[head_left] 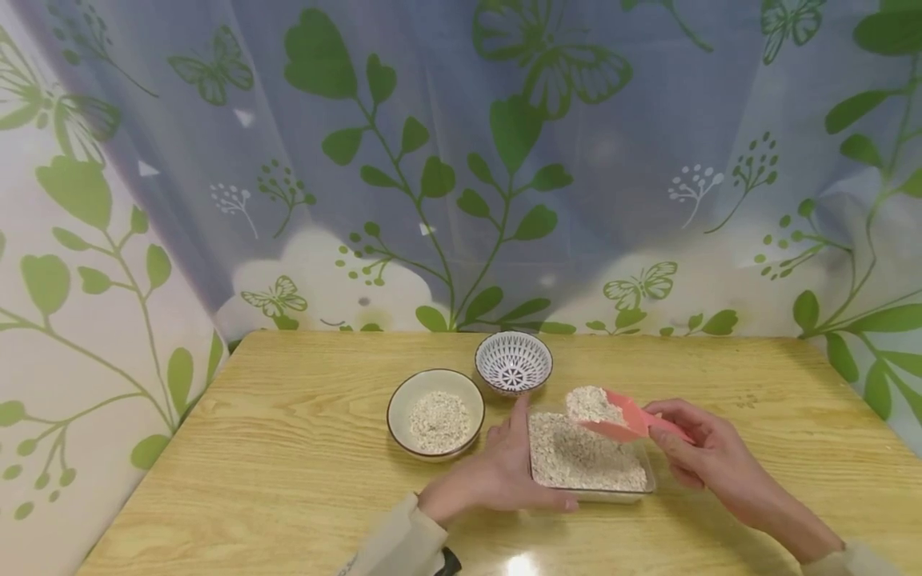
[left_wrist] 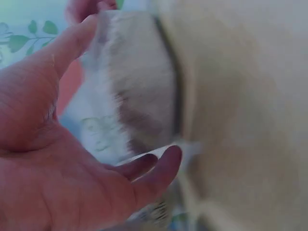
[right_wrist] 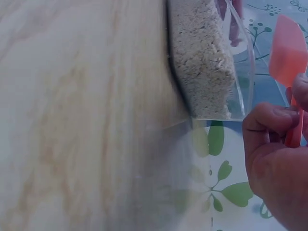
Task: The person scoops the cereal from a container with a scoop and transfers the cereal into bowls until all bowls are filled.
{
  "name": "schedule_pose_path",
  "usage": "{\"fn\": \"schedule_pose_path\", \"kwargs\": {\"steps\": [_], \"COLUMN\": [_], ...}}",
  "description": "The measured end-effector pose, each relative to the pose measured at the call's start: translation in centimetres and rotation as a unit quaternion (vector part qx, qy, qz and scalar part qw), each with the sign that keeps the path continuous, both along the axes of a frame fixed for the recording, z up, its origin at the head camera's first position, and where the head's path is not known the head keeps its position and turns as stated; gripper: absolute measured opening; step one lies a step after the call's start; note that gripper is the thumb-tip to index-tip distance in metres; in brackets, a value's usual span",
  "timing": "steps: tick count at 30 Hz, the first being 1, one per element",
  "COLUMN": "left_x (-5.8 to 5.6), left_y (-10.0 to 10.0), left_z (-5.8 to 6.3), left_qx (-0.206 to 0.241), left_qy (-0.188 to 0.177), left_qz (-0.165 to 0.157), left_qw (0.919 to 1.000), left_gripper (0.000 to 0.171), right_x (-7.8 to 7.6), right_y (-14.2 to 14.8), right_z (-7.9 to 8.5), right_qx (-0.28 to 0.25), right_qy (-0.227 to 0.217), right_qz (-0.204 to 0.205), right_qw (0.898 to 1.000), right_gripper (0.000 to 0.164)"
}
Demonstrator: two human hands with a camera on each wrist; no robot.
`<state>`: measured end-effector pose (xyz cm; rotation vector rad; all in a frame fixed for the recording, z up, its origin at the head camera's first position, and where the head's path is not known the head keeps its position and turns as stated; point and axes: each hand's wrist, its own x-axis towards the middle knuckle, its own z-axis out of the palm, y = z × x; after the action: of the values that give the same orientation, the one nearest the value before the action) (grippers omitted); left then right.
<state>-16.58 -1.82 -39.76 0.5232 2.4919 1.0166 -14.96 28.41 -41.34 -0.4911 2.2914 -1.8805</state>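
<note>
My right hand [head_left: 709,456] grips the handle of a coral-pink scoop [head_left: 630,418], raised over a clear rectangular container [head_left: 612,496]. A heap of pale oat-like flakes [head_left: 592,404] fills the scoop. More flakes lie in the container, with a hollow in their surface below the scoop. My left hand [head_left: 500,476] rests against the container's near left corner, fingers spread along the left side and thumb along the front. The right wrist view shows the scoop [right_wrist: 288,53] from outside, its handle between thumb and curled fingers.
Left of the container stands a cream bowl [head_left: 471,392] with a dark rim and a mound of flakes inside. A black-and-white patterned bowl [head_left: 514,360] sits behind, close to the left fingertips. Beneath everything is a wooden table [head_left: 288,448], with a leaf-printed curtain [head_left: 461,200] at its back.
</note>
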Motion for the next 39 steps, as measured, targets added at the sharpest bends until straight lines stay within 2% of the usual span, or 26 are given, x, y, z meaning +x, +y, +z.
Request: {"fn": "schedule_pose_path", "kwargs": {"steps": [3,7,9,11,13,15,17,19,21,25,27,29,33,39], "left_x": [0.0,-0.2,-0.6,-1.2,-1.9,-2.8,-3.5,-4.3,-4.9,-5.8,-6.0,-6.1,-6.1,-6.0], "left_y": [-1.4,-3.8,-5.2,-6.5,-7.9,-9.5,-11.0,-12.5,-13.7,-15.0,-15.2,-15.2,-15.2,-15.1], "left_z": [1.4,3.2,3.7,3.9,3.8,3.3,2.6,1.7,0.9,-0.8,-1.3,-1.7,-1.9,-2.0], "left_qx": [0.015,0.061,0.086,0.108,0.11,0.088,0.046,0.009,-0.009,0.029,0.058,0.08,0.104,0.115], "left_qy": [0.01,0.031,0.054,0.089,0.131,0.171,0.186,0.173,0.144,0.06,0.021,-0.002,-0.007,-0.009], "left_qz": [-0.008,-0.012,-0.008,-0.001,0.013,0.037,0.064,0.083,0.089,0.055,0.036,0.022,0.013,0.02], "left_qw": [0.9998,0.9976,0.9948,0.9902,0.9852,0.9806,0.9794,0.9813,0.9856,0.9962,0.9974,0.9966,0.9945,0.9932], "left_gripper": [0.131,0.109,0.098,0.088,0.082,0.082,0.089,0.099,0.108,0.123,0.129,0.134,0.136,0.134], "right_x": [-0.1,-0.2,-0.3,-0.5,-0.7,-0.8,-0.9,-1.0,-1.2,-1.5,-1.6,-1.6,-1.8,-1.9], "right_y": [-0.2,-0.5,-0.7,-0.9,-1.1,-1.4,-1.6,-1.9,-2.2,-2.6,-2.8,-2.9,-3.2,-3.7], "right_z": [0.4,1.0,1.3,1.6,1.8,2.0,2.2,2.4,2.6,2.9,3.1,3.2,3.5,3.7], "right_qx": [0.007,0.017,0.02,0.018,0.015,0.009,0.006,0.005,0.006,-0.005,-0.012,-0.017,-0.021,-0.025], "right_qy": [0.001,0.009,0.015,0.02,0.022,0.019,0.013,0.008,0.01,0.026,0.031,0.03,0.024,0.026], "right_qz": [-0.009,-0.02,-0.024,-0.027,-0.029,-0.029,-0.03,-0.031,-0.032,-0.025,-0.019,-0.017,-0.018,-0.022], "right_qw": [1.0,1.0,0.999,0.999,0.999,0.999,0.999,0.999,0.999,0.999,0.999,0.999,0.999,0.999], "right_gripper": [0.023,0.023,0.024,0.024,0.024,0.025,0.025,0.025,0.025,0.023,0.023,0.024,0.024,0.023]}}
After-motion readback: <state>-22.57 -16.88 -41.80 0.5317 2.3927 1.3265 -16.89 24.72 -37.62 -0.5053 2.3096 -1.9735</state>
